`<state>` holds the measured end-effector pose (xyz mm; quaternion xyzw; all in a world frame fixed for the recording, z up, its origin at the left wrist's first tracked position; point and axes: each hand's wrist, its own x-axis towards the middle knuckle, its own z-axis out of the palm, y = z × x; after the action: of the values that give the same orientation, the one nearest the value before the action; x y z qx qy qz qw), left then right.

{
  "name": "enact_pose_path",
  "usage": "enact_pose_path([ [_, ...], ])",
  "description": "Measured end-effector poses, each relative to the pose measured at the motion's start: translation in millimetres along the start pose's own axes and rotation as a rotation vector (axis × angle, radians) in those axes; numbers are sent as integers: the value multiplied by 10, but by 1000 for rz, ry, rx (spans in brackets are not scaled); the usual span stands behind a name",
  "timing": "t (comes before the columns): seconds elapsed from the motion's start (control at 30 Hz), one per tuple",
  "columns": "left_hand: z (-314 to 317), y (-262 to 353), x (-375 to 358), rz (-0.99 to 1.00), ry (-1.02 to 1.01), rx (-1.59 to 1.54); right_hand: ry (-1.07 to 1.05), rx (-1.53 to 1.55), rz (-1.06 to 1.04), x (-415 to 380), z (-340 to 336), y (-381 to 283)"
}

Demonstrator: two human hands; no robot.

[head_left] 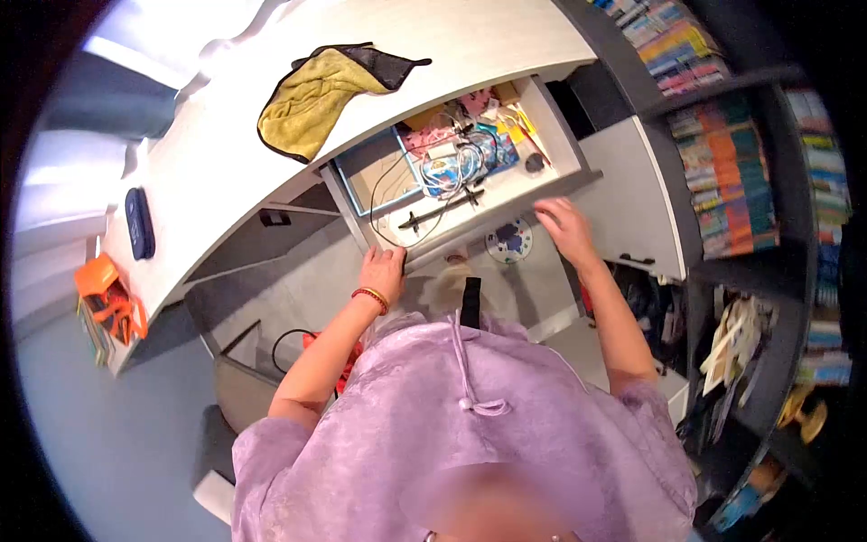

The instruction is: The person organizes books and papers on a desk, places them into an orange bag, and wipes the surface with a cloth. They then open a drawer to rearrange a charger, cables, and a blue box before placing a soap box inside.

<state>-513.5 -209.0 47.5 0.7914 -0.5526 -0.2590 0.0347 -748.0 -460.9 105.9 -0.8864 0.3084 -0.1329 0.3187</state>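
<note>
A drawer point(440, 242) is pulled out from under the white desk. My left hand point(383, 273) has its fingers over the left end of the drawer's front edge, gripping it. Near the right part of that edge, my right hand point(567, 233) is held with loosely bent fingers apart and nothing in them. Inside the drawer lie a bundle of white cables point(462, 167), a black rod-like piece point(442, 210), a blue-edged tray point(368, 172), yellow pencil-like items point(522, 126) and a small dark round object point(535, 163).
On the white desk point(221, 181) lie a yellow-and-grey cloth point(316, 99) and a dark case point(140, 223). An orange item point(113, 294) is at its left end. A cabinet door point(632, 194) stands right of the drawer, beside shelves of books point(730, 181). A round patterned disc point(510, 241) shows below.
</note>
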Motion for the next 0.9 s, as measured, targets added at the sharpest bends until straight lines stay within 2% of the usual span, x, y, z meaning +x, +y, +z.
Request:
enact_pose_path([
  [0.07, 36, 30, 51, -31, -47, 56, -84, -146, -180, 550, 90, 226],
  [0.17, 104, 70, 95, -100, -65, 34, -214, -222, -239, 1130, 392, 721],
  [0.23, 132, 89, 153, -134, -49, 33, -321, -409, -184, 1350, 598, 993],
  [0.37, 176, 124, 167, -219, -56, 38, -477, -557, -141, 1514, 909, 1252],
  [0.53, 33, 139, 192, -236, -77, -47, -367, -647, -300, 1717, 1095, 1285],
  [0.73, -27, 98, 226, -205, -89, -63, -649, -769, -239, 2008, 905, 896],
  [0.77, -16, 70, 222, -181, -83, -60, -554, -720, -309, 1985, 1043, 1105],
  [0.8, -5, 54, 220, -158, -76, -57, -549, -724, -310, 1947, 1094, 1145],
  [0.87, -10, 18, 196, -147, -66, -59, -581, -628, -321, 1846, 1123, 1143],
  [0.9, -3, 10, 204, -139, -61, -61, -664, -650, -224, 1808, 1090, 1049],
])
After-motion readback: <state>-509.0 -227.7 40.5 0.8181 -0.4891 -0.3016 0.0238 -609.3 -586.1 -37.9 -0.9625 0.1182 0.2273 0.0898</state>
